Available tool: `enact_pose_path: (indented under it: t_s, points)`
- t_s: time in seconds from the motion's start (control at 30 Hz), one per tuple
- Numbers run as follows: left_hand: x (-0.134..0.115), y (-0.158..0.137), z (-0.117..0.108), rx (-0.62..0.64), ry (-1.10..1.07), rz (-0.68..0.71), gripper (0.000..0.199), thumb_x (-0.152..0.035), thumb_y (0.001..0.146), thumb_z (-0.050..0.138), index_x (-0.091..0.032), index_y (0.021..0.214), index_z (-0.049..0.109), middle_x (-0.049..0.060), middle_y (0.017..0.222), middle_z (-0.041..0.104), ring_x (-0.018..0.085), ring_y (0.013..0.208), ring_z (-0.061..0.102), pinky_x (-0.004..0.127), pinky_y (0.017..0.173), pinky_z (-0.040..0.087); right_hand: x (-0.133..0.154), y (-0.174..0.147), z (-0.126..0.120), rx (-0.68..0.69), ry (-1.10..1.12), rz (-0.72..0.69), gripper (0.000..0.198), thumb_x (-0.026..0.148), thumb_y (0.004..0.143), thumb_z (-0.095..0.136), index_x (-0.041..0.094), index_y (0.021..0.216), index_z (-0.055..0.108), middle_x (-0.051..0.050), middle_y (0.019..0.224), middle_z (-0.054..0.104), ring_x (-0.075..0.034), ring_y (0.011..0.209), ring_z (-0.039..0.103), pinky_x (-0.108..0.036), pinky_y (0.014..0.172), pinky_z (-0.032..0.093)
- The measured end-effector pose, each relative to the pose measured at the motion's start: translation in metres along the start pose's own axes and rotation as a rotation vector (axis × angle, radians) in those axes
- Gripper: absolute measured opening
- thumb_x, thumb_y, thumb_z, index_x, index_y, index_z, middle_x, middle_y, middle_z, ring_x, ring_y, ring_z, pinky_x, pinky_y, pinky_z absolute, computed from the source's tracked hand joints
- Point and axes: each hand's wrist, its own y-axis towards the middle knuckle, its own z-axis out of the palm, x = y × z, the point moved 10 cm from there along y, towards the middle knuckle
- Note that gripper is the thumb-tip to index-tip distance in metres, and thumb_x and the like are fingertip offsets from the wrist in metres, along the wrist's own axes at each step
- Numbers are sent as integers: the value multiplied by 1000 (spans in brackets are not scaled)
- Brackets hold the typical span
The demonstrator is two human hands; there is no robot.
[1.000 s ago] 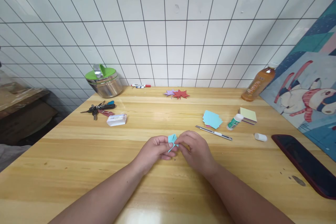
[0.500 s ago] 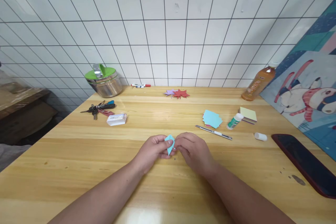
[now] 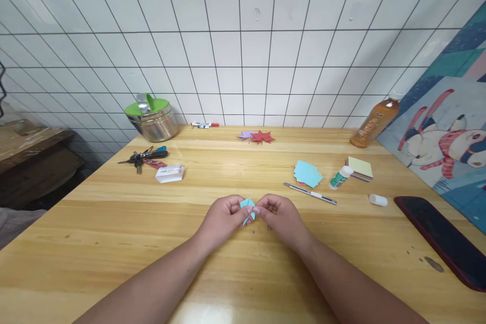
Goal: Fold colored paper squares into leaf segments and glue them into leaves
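A small piece of folded light-blue paper [image 3: 246,204] is held just above the table, between my two hands. My left hand [image 3: 225,216] pinches it from the left, the thumb lying across its front. At its right edge, my right hand [image 3: 281,216] grips the paper between thumb and curled fingers. The fingertips cover part of the folds. Beyond the hands, to the right, are a stack of light-blue paper squares [image 3: 308,173] and a craft knife [image 3: 310,193].
At the right stand a glue stick [image 3: 340,177], its white cap [image 3: 378,200], a pad of paper [image 3: 360,168], a phone [image 3: 440,240] and a bottle [image 3: 375,121]. Paper leaves [image 3: 261,136] lie at the back. Leftward are keys [image 3: 142,157], a small white box [image 3: 169,173] and a steel pot [image 3: 159,125].
My right thumb and fingers have closed on the paper's right edge, where the hand was beside it before. The paper has turned slightly and its lower point shows less.
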Motion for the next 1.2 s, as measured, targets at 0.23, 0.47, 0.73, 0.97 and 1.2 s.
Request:
enact_pose_path:
  t_s: [0.23, 0.47, 0.73, 0.97, 1.2]
  points:
    - [9, -5, 12, 102, -224, -155, 29, -39, 67, 69, -14, 80, 62, 4, 72, 64, 15, 70, 60, 27, 67, 46, 3, -2, 0, 11, 134, -30, 21, 36, 72, 62, 17, 70, 54, 3, 56, 54, -9, 52, 50, -19, 45, 41]
    - [-1, 0, 9, 95, -95, -30, 25, -36, 69, 68, -13, 71, 58, -1, 59, 56, 9, 56, 48, 21, 56, 37, 10, -6, -3, -60, -81, -129, 15, 25, 76, 57, 19, 90, 56, 2, 72, 53, -8, 55, 46, -19, 48, 42]
    - [-3, -2, 7, 69, 169, 52, 26, -38, 73, 61, -16, 64, 51, -5, 55, 43, 8, 51, 37, 20, 48, 27, 51, -22, 3, -29, -385, -562, 30, 9, 79, 48, 25, 98, 63, -3, 91, 62, -15, 83, 56, -30, 75, 46]
    - [-5, 0, -4, -12, -55, -5, 19, -32, 69, 66, -15, 72, 57, -2, 65, 55, 11, 62, 52, 21, 61, 39, 41, -15, -9, -165, -451, -429, 16, 12, 75, 53, 22, 87, 59, 0, 75, 59, -12, 65, 52, -24, 59, 44]
    - [4, -1, -2, -23, -149, -103, 25, -34, 66, 69, -14, 76, 57, 1, 63, 61, 16, 66, 62, 23, 60, 46, 32, -15, -3, -106, -411, -357, 34, 15, 73, 56, 22, 105, 48, 0, 83, 59, -10, 59, 51, -22, 54, 43]
